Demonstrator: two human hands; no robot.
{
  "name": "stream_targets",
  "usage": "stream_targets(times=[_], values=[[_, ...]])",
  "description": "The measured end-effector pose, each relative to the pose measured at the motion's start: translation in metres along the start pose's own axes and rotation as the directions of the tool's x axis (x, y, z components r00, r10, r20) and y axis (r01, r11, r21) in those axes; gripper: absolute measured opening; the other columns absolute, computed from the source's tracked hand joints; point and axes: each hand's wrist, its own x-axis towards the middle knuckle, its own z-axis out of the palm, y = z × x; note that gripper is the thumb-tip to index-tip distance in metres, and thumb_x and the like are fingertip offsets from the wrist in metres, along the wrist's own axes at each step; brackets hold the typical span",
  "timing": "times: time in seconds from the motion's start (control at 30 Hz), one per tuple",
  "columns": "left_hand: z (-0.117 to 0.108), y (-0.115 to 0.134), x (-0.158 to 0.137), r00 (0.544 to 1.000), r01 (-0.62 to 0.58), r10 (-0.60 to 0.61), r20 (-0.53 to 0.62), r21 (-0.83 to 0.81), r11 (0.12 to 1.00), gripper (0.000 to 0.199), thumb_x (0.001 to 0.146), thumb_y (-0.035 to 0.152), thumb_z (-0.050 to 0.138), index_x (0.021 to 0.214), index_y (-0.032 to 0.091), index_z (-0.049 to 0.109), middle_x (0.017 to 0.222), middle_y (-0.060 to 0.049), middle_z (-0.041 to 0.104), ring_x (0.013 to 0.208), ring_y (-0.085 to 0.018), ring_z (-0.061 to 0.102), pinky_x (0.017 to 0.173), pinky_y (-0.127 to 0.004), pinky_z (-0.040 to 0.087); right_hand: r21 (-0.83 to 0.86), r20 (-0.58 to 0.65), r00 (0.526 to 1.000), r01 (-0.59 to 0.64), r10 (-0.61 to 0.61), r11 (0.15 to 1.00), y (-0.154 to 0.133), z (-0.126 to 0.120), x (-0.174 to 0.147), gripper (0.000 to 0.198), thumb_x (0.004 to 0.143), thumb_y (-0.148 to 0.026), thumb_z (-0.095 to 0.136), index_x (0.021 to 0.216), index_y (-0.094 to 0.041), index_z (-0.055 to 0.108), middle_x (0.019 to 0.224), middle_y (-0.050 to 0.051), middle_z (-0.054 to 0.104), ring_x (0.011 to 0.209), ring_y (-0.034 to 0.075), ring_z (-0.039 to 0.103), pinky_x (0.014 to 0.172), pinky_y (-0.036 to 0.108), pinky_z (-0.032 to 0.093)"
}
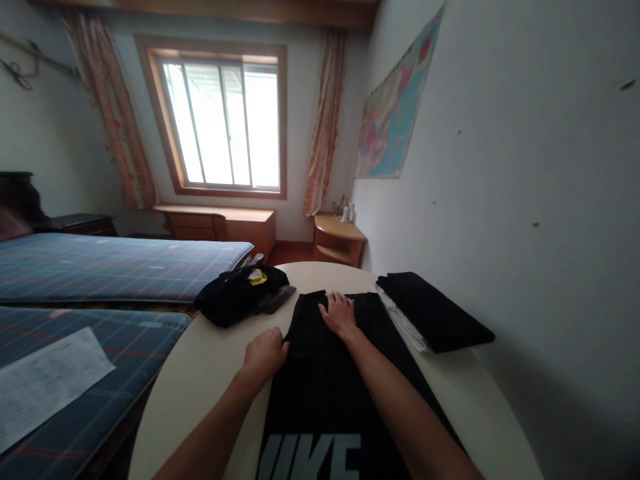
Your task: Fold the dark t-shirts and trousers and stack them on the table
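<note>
A black garment (320,393) with large grey letters near its lower end lies spread lengthwise on a round cream table (200,407); I cannot tell its exact kind. My left hand (263,357) is closed on its left edge, the fingers curled round the cloth. Palm down, my right hand (339,312) rests on the garment near its far end with the fingers spread. Part of the cloth between the hands looks doubled over. My right forearm covers some of the garment's right half.
Left on the table is a crumpled black cloth bundle (235,300) with a yellow patch. At right lies a folded black cloth (430,310) over clear plastic. Beds with plaid mattresses (115,267) stand left, one holding a paper sheet (55,380). A wall (525,200) rises close on the right.
</note>
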Motion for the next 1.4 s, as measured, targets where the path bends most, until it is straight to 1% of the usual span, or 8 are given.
stream_targets(times=[0.1,0.23,0.47,0.73,0.87,0.97,1.1,1.4], values=[[-0.001,0.004,-0.001,1.0,0.011,-0.011,-0.023,-0.022,1.0,0.02,0.092,0.032,0.051,0.1,0.017,0.061,0.102,-0.011,0.071,0.098,-0.027,0.067,0.076,-0.034,0.047,0.039,-0.031,0.995,0.097,-0.096,0.994,-0.02,-0.005,-0.008,0.043,0.098,-0.05,0.036,0.114,-0.022,0.064,0.118,0.01,0.068,0.115,0.025,0.058,0.102,0.039,0.035],[-0.004,0.013,-0.005,0.999,-0.001,-0.002,-0.044,-0.064,0.998,0.02,0.091,0.035,0.052,0.098,0.019,0.061,0.098,-0.009,0.071,0.094,-0.026,0.068,0.074,-0.033,0.046,0.108,0.054,0.997,0.053,-0.059,0.993,-0.049,-0.008,-0.01,0.052,0.091,-0.066,0.04,0.105,-0.024,0.065,0.096,0.009,0.072,0.094,0.026,0.067,0.082,0.035,0.046],[-0.004,0.021,-0.012,0.998,-0.035,0.032,-0.061,-0.059,0.998,0.023,0.093,0.038,0.048,0.097,0.02,0.061,0.095,-0.009,0.071,0.092,-0.027,0.068,0.073,-0.034,0.047,0.108,0.152,0.986,0.051,-0.067,0.993,-0.063,0.003,-0.003,0.046,0.096,-0.048,0.04,0.13,-0.021,0.056,0.126,0.014,0.063,0.11,0.026,0.062,0.089,0.036,0.046],[-0.001,0.014,-0.01,0.999,-0.022,0.022,0.037,-0.013,1.0,0.023,0.088,0.029,0.053,0.107,0.018,0.059,0.106,-0.013,0.071,0.098,-0.028,0.068,0.078,-0.036,0.049,0.021,0.183,0.974,0.13,-0.132,0.991,-0.051,0.026,-0.006,0.057,0.097,-0.048,0.04,0.147,-0.022,0.042,0.157,0.011,0.032,0.138,0.035,0.031,0.109,0.052,0.027],[0.001,0.013,-0.009,1.0,-0.002,0.002,0.031,-0.015,1.0,0.025,0.089,0.032,0.053,0.108,0.018,0.06,0.107,-0.013,0.071,0.101,-0.028,0.067,0.081,-0.036,0.05,0.007,0.103,0.987,0.122,-0.122,0.993,-0.054,0.023,-0.008,0.054,0.098,-0.047,0.036,0.146,-0.022,0.043,0.158,0.012,0.028,0.137,0.033,0.032,0.108,0.05,0.029],[0.002,0.013,-0.008,0.999,-0.001,0.001,0.033,-0.001,1.0,0.023,0.089,0.033,0.052,0.103,0.018,0.062,0.108,-0.012,0.071,0.101,-0.028,0.067,0.081,-0.035,0.05,0.022,0.015,0.991,0.13,-0.13,0.991,-0.059,0.016,-0.01,0.047,0.1,-0.042,0.033,0.136,-0.021,0.052,0.146,0.014,0.045,0.129,0.028,0.042,0.102,0.042,0.036],[0.003,0.015,-0.007,1.0,0.026,-0.026,0.016,-0.001,1.0,0.028,0.091,0.038,0.047,0.101,0.017,0.064,0.105,-0.013,0.072,0.099,-0.029,0.068,0.079,-0.037,0.05,0.026,0.078,0.983,0.163,-0.164,0.986,-0.061,0.011,-0.014,0.043,0.099,-0.037,0.031,0.124,-0.018,0.061,0.132,0.015,0.057,0.122,0.028,0.048,0.1,0.042,0.038],[0.003,0.016,-0.007,0.999,0.035,-0.035,-0.024,-0.013,0.999,0.03,0.091,0.036,0.046,0.101,0.016,0.067,0.103,-0.016,0.072,0.097,-0.031,0.069,0.079,-0.039,0.05,0.072,0.265,0.933,0.231,-0.242,0.97,-0.05,0.022,-0.023,0.061,0.097,-0.056,0.03,0.15,-0.026,0.035,0.161,0.005,0.025,0.148,0.03,0.015,0.116,0.053,0.012]])
